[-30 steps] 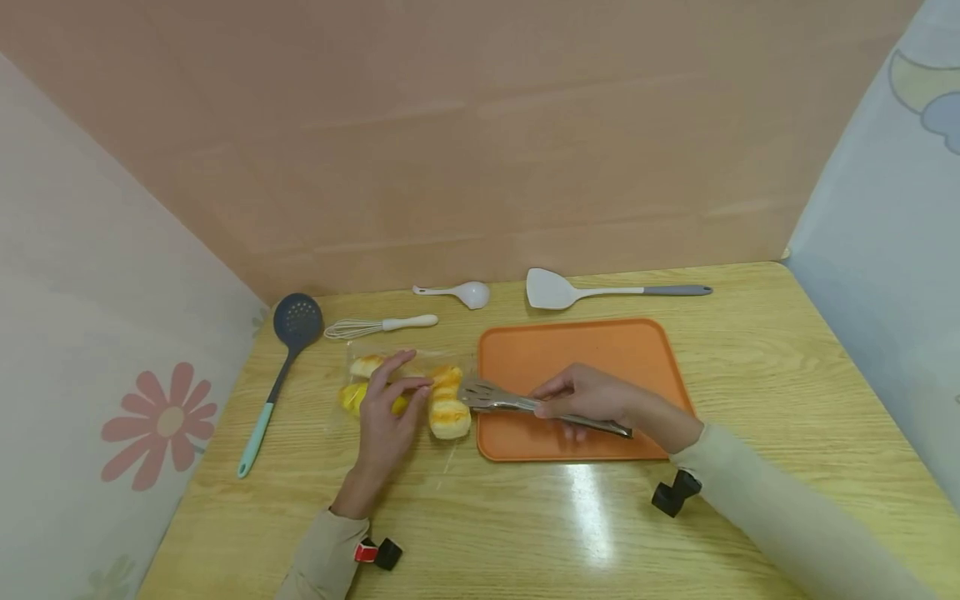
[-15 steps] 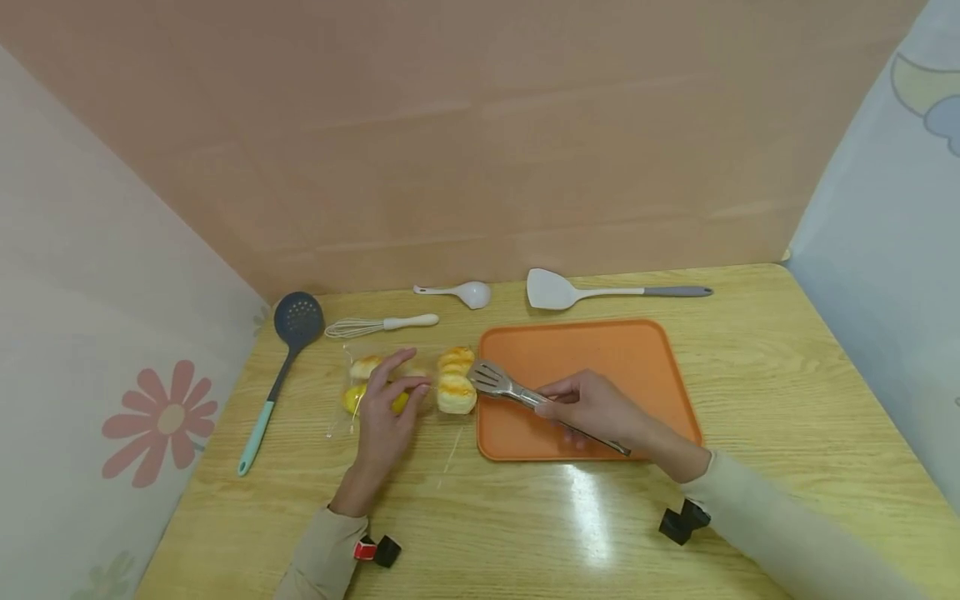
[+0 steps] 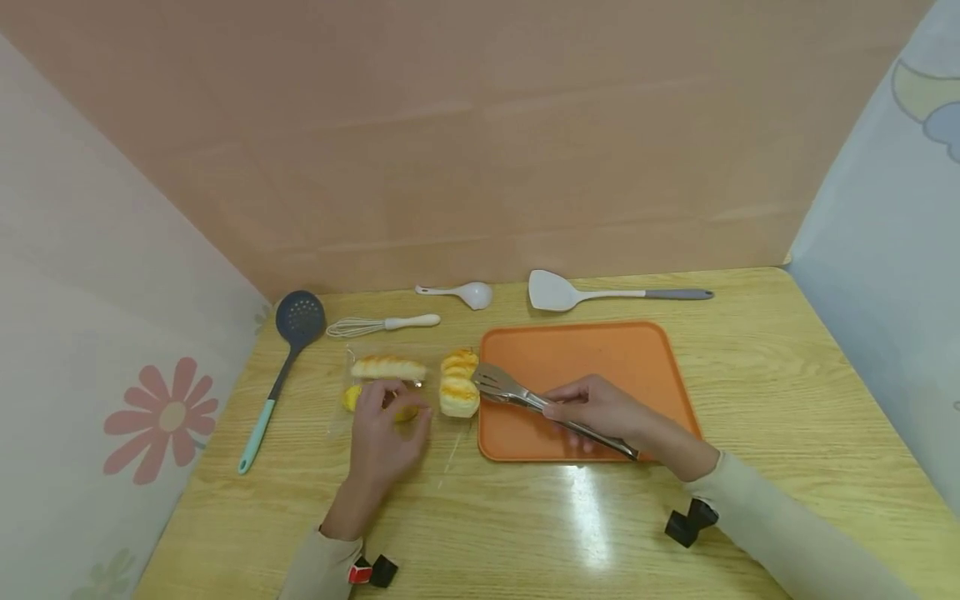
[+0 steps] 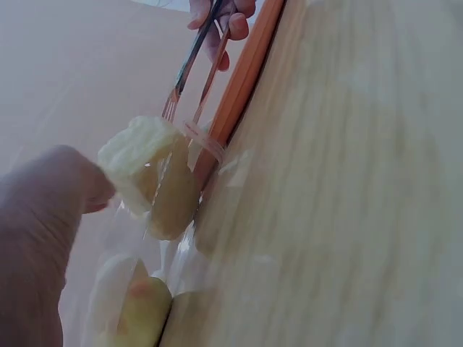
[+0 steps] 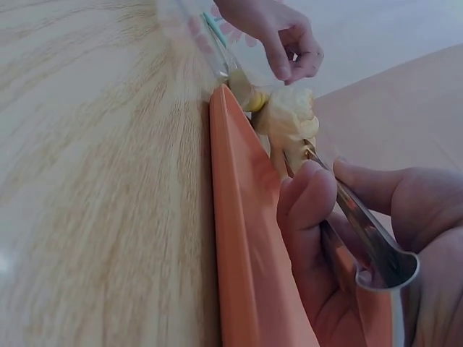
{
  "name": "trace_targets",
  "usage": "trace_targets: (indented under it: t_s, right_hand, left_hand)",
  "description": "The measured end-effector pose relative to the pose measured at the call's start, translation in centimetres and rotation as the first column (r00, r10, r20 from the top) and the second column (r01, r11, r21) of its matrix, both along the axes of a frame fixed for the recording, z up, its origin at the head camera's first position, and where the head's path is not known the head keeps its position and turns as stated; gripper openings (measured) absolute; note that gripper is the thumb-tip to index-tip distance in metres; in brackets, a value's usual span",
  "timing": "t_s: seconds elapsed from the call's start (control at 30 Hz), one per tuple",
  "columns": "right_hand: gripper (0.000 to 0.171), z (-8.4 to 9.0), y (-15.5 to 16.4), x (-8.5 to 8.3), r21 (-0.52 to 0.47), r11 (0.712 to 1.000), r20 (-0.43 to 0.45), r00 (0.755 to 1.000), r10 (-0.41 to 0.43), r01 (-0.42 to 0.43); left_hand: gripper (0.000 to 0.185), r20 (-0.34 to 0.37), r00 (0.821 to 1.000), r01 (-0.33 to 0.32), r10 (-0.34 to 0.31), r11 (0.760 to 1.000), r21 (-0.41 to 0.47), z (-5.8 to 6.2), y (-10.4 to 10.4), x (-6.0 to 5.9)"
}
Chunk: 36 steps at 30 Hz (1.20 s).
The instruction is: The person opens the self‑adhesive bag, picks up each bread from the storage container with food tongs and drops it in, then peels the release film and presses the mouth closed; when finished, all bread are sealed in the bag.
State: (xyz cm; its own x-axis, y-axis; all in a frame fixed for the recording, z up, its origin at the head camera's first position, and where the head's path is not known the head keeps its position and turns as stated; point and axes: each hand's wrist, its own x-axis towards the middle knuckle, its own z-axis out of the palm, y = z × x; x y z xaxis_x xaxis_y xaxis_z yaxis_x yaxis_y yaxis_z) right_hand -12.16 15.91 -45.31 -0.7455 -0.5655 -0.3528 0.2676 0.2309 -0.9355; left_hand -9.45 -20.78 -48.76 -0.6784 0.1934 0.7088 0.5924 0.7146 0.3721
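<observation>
My right hand [image 3: 596, 407] holds the metal tongs [image 3: 551, 408], my fingers [image 5: 307, 210] curled around the handles; the tips touch a bread roll [image 3: 459, 395] just left of the orange tray [image 3: 645, 358]. My left hand [image 3: 386, 433] pinches the clear plastic bag [image 3: 352, 417] on the counter [image 3: 787, 375], fingers bent on it. Inside the bag lie a long bread [image 3: 387, 367] and a yellow piece [image 3: 350, 397].

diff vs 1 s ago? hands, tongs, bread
The right hand swung the tongs up, so their tips now meet the bread roll higher at the orange tray edge; the roll shifted away from the person. The left hand drew back, uncovering the long bun, and now holds the clear bag at the yellow piece. The back-row utensils stayed put.
</observation>
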Motion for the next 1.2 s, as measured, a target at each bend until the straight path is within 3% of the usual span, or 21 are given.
trace_targets:
  t_s: [0.17,0.5,0.8,1.2]
  right_hand:
    - [0.047,0.1,0.0,0.1,0.003,1.0,0.001,1.0,-0.003,0.003]
    - [0.05,0.8,-0.5,0.6,0.067,0.997,-0.071,0.997,-0.022,0.027]
    - [0.046,0.7,-0.6,0.7,0.129,0.99,-0.129,0.991,-0.03,0.047]
    - [0.044,0.6,-0.6,0.7,0.144,0.988,-0.135,0.99,-0.039,0.058]
  left_hand:
    - [0.015,0.004,1.0,0.031,-0.031,0.991,-0.127,-0.3,-0.3,0.5]
    - [0.036,0.137,0.99,0.011,0.023,0.971,-0.239,-1.0,-0.3,0.7]
    - [0.02,0.157,0.986,-0.025,0.058,0.979,-0.202,-1.7,0.3,0.7]
    - [0.012,0.134,0.988,-0.058,0.08,0.985,-0.162,-1.3,1.0,0.9]
